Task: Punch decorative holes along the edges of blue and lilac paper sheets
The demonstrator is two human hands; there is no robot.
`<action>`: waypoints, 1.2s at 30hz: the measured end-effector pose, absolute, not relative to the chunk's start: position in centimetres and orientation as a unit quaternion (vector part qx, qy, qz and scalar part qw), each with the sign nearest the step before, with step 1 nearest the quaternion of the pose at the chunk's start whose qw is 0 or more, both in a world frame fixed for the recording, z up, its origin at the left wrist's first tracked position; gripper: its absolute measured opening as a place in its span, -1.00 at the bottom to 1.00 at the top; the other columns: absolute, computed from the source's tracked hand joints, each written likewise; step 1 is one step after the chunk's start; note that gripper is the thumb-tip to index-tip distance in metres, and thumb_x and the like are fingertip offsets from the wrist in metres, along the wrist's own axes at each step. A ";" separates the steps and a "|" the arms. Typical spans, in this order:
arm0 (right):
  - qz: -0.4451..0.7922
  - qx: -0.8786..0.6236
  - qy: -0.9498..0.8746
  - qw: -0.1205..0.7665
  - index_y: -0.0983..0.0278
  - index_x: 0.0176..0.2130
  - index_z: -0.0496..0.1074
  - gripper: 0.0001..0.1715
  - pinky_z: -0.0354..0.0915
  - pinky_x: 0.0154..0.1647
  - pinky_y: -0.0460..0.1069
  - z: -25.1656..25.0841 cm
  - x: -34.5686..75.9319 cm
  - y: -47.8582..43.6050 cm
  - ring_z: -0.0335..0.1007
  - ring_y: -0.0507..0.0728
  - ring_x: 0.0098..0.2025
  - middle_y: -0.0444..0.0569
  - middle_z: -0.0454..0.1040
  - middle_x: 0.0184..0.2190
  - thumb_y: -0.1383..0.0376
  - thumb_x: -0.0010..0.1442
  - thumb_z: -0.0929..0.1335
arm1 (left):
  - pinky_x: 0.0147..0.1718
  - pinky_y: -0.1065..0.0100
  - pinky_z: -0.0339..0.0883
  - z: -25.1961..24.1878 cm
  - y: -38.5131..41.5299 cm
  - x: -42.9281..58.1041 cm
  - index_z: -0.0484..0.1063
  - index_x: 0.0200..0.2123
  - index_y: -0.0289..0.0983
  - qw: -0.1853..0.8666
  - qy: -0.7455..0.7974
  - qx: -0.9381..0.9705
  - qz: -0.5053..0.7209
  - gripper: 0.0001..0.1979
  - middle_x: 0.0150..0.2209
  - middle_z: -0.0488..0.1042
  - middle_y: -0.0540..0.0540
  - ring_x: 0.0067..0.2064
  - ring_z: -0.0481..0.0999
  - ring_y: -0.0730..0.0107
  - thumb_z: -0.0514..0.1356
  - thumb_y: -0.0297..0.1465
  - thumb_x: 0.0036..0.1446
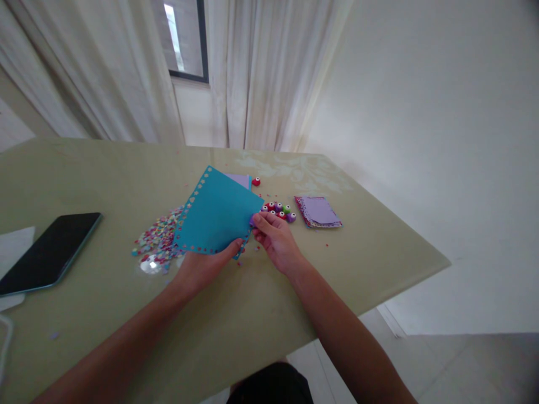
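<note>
- Head view: left hand (206,269), fingers mostly hidden, clamps blue hole-edged paper (219,210) above the tabletop (261,320), covering some confetti (158,238).
- Right hand (275,241) pinches a half-hidden purple object (252,221) between its fingers at the paper's edge.

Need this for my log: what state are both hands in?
Left hand: closed, holding the blue card.
Right hand: closed, pinching a small purple thing.

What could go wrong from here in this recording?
The blue sheet might tear near its perforated edge, where the left grip holds it. The small purple item, pinched in the right grip and mostly hidden, could slip. Lowering the sheet might scatter the confetti partly behind it.
</note>
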State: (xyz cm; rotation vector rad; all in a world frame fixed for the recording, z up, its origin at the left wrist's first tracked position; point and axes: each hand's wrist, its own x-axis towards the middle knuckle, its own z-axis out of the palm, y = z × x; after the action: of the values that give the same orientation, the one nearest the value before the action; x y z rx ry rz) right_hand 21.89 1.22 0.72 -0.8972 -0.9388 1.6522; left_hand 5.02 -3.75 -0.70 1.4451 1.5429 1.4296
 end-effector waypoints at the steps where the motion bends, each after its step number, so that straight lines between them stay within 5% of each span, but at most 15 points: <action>1: 0.681 -0.371 -0.389 0.497 0.23 -0.35 0.55 -0.39 0.23 -0.46 -0.11 0.7 21.9 1.2 0.34 -0.04 -0.46 -0.20 0.51 -0.43 -0.03 -0.23 0.74 | 0.29 -0.15 0.41 -0.8 -3.7 5.0 0.62 -0.05 -0.02 0.291 0.577 0.544 0.535 -0.55 -0.13 0.73 -0.16 0.18 0.63 -0.20 0.40 -0.10 -0.05; 15: 0.685 -0.374 -0.399 0.481 0.24 -0.40 0.48 -0.32 -0.01 -0.57 -0.12 0.2 21.7 1.3 0.16 -0.07 -0.54 -0.25 0.37 -0.55 -0.13 -0.22 0.72 | 0.44 -0.15 0.20 -1.2 -3.8 4.7 0.63 0.08 -0.04 0.289 0.582 0.571 0.502 -0.51 -0.09 0.75 -0.10 0.19 0.64 -0.17 0.36 -0.10 0.06; 36: 0.683 -0.370 -0.377 0.504 0.26 -0.43 0.47 -0.35 -0.04 -0.60 -0.12 0.1 21.2 1.0 0.12 -0.09 -0.57 -0.27 0.35 -0.59 -0.08 -0.22 0.73 | 0.29 -0.22 0.41 -1.8 -3.6 4.4 0.62 0.08 -0.04 0.285 0.568 0.585 0.504 -0.53 -0.06 0.73 -0.13 0.14 0.66 -0.18 0.36 -0.09 0.11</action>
State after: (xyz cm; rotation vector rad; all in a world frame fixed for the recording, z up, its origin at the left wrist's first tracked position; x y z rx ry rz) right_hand 21.19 1.02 0.06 -0.8936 -0.9106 1.6496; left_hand 4.39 -3.58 -1.80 1.5633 1.5190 1.3492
